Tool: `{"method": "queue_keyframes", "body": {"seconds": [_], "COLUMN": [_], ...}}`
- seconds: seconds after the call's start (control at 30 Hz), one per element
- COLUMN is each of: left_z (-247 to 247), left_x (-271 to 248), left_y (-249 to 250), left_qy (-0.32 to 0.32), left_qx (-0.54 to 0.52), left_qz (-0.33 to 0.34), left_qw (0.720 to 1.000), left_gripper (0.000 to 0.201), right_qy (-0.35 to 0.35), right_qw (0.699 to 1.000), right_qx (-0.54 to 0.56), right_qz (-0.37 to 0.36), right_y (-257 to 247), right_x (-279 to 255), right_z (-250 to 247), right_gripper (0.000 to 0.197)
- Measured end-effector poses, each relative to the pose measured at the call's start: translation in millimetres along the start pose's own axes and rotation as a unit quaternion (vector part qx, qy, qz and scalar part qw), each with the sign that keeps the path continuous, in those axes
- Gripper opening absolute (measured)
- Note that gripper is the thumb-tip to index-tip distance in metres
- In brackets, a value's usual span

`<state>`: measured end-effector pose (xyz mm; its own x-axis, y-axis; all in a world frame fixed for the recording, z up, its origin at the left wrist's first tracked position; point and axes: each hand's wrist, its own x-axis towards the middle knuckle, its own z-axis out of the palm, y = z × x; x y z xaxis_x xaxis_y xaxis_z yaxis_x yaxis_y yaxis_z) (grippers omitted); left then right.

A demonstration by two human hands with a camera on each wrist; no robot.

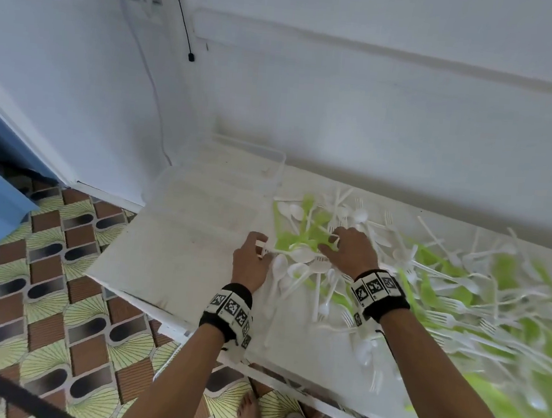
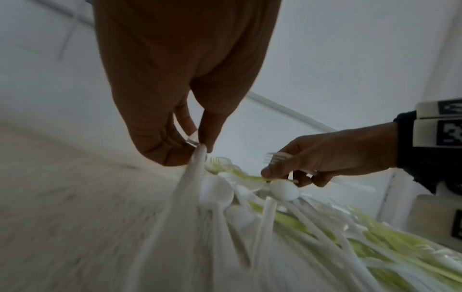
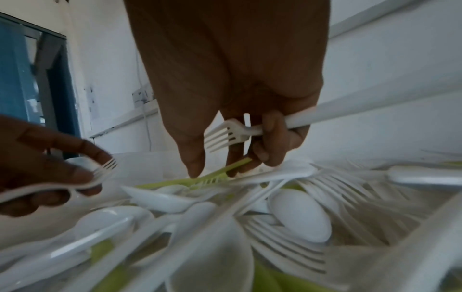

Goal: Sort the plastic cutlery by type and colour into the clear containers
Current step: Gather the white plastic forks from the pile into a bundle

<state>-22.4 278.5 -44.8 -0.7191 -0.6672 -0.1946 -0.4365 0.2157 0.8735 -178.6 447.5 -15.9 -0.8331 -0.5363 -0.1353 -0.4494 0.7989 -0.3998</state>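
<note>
White fork [image 3: 232, 133] in right hand [image 3: 235, 83] fingers [image 3: 271, 138]

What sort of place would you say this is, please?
Probably a room in a home, not a workshop: a patterned tiled floor, plain white walls with a socket and dangling cable, and a simple white table.

The right hand [image 3: 232, 110] held a white plastic fork [image 3: 225, 134] curled in its outer fingers, while its thumb [image 3: 195, 164] and another fingertip pinched a green plastic fork [image 3: 212, 176] lying on the heap of white plastic spoons and forks [image 3: 287, 227] beneath. To its left, the left hand [image 3: 42, 166] gripped another white plastic fork [image 3: 100, 170].
</note>
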Motion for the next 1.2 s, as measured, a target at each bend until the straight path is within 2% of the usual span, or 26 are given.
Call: {"method": "queue_keyframes", "body": {"seconds": [0.1, 0.27, 0.4, 0.57, 0.63, 0.73, 0.8, 0.93, 1.03, 1.13, 1.2], "left_z": [-7.6, -16.6, -13.3, -8.0, -8.6, -12.9, -16.8, -31.0, -41.6, -49.8, -53.0], "left_x": [1.6, -5.9, -23.1, -45.9, -50.7, -53.6, -51.3, -43.8, -36.5, -30.5, -27.2], "left_y": [14.4, 25.3, 13.5, -11.4, -14.9, -10.7, -4.1, 18.3, 29.1, 36.7, 41.1], "left_qy": [-0.058, -0.107, -0.149, -0.197, -0.196, -0.168, -0.137, -0.077, -0.072, -0.073, -0.092], "left_qx": [-0.002, 0.031, 0.152, 0.305, 0.338, 0.339, 0.347, 0.359, 0.307, 0.232, 0.207], "left_qz": [0.031, 0.020, 0.014, 0.022, 0.012, 0.014, 0.036, 0.075, 0.122, 0.165, 0.167], "left_qw": [0.998, 0.994, 0.977, 0.931, 0.921, 0.926, 0.927, 0.927, 0.941, 0.956, 0.960], "left_gripper": [0.024, 0.019, 0.043, 0.065, 0.061, 0.049, 0.041, 0.027, 0.019, 0.012, 0.013], "right_qy": [0.002, -0.019, -0.013, -0.051, -0.036, -0.003, -0.007, -0.036, -0.032, -0.017, -0.019], "right_qw": [1.000, 0.997, 0.997, 0.987, 0.990, 0.999, 0.999, 0.997, 0.996, 0.998, 0.998], "right_qx": [-0.022, -0.073, -0.082, -0.059, -0.047, -0.036, -0.050, -0.072, -0.082, -0.054, -0.046], "right_qz": [0.018, 0.022, 0.005, -0.137, -0.128, -0.022, 0.013, 0.009, 0.019, 0.032, 0.040], "right_y": [-6.9, -16.5, -13.3, -17.9, -17.7, -10.5, -3.9, -2.2, -7.7, -11.6, -14.9], "right_x": [-10.6, -20.3, -23.6, -31.9, -33.3, -26.7, -22.1, -15.9, -15.9, -15.9, -16.8], "right_z": [-1.9, 1.0, 1.8, -1.7, 0.6, 0.0, -1.2, 1.3, 3.7, 6.6, 7.1], "right_gripper": [0.037, 0.037, 0.040, 0.022, 0.021, 0.027, 0.031, 0.042, 0.046, 0.042, 0.033]}}
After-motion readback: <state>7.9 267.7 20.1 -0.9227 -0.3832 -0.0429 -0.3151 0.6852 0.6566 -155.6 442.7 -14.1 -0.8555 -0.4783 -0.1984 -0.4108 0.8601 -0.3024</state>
